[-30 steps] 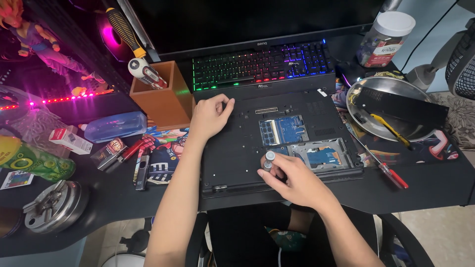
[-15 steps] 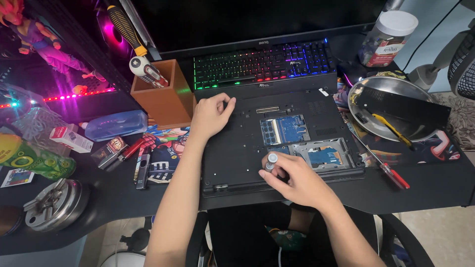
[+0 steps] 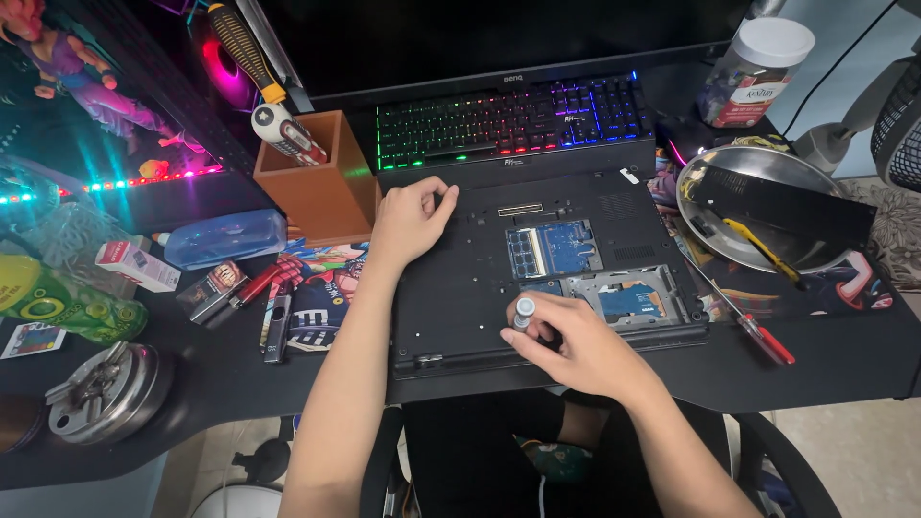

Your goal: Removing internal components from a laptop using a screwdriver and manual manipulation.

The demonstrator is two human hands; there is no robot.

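A black worktop (image 3: pixel 844 360) is seen from above in a dim room lit by coloured light at the upper left of the frame. At the centre an upturned black laptop (image 3: pixel 460 288) is laid, its covers taken off so that blue circuit boards (image 3: pixel 554 247) are exposed right of centre. The left hand (image 3: pixel 408 223) is rested flat on the laptop's upper left part, its fingers loosely curled and holding nothing. The right hand (image 3: pixel 576 343) is placed low on the laptop, just below centre; its fingers are closed around a small screwdriver (image 3: pixel 524 312) with a silvery cap, held upright against the base. Behind the laptop a keyboard (image 3: pixel 508 120) with rainbow backlighting is set under a dark monitor (image 3: pixel 480 38). A brown wooden holder (image 3: pixel 321 187) stands to the upper left. At the right a steel bowl (image 3: pixel 705 225) is seen, a black panel (image 3: pixel 782 201) laid across it, and a red-handled screwdriver (image 3: pixel 753 326) is lying below it. A jar (image 3: pixel 753 72) stands at the upper right. Small items are scattered at the left.
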